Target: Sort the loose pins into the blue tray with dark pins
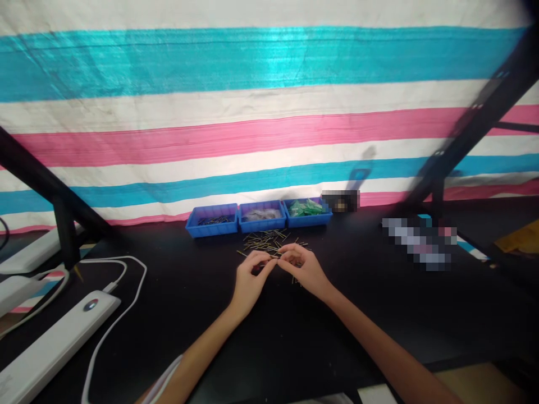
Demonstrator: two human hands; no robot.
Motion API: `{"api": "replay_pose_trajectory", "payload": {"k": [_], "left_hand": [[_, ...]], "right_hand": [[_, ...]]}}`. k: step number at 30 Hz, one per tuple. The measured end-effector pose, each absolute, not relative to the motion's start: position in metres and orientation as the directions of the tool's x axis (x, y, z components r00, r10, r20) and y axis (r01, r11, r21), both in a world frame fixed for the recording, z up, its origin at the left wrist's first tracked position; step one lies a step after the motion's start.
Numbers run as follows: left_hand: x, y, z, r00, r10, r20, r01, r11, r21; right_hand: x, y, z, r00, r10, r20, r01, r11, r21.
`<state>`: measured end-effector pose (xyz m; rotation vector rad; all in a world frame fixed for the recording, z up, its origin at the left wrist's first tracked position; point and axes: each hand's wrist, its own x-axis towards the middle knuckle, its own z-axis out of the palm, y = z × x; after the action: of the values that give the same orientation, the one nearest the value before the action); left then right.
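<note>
My left hand (251,278) and my right hand (309,272) meet fingertip to fingertip just above the black table (278,353). Both are closed in a pinch, and whatever lies between the fingers is too small to make out. Thin, stick-like pieces (261,241), some brass-coloured, are scattered in a loose heap behind and partly under the hands. Beyond them stand three blue bins in a row: the left bin (214,229) has dark thin pieces, the middle bin (261,225) pale, clear-looking pieces, and the right bin (309,220) green ones.
On the left lies a white power bank (63,348) with a white cable (141,286) looping over the table. Black slanted frame bars (467,132) rise at both sides. A striped sheet (269,129) hangs behind the bins. Pixelated items (419,241) lie at the right.
</note>
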<state>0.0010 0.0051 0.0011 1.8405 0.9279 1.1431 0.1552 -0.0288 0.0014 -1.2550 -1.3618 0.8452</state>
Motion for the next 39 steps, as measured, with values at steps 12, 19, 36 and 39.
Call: {"api": "replay_pose_trajectory", "payload": {"k": [12,19,36,39], "left_hand": [[-0.002,0.009,0.004,0.282,0.865,0.416,0.234,-0.482,0.844],[-0.004,0.008,0.003,0.411,0.790,0.455,0.225,-0.572,0.789],[-0.034,0.087,0.032,0.079,0.764,0.640,0.680,-0.511,0.526],[-0.025,0.055,0.020,0.469,0.733,0.493,0.635,-0.668,0.389]], "right_hand": [[0.158,-0.032,0.010,0.127,0.946,0.299,0.413,0.224,-0.883],[0.155,-0.032,0.011,0.117,0.906,0.408,0.448,0.318,-0.835],[0.198,-0.032,0.017,0.201,0.958,0.203,0.771,-0.027,-0.636],[0.214,-0.036,0.017,0.149,0.983,0.102,0.814,-0.064,-0.578]]}}
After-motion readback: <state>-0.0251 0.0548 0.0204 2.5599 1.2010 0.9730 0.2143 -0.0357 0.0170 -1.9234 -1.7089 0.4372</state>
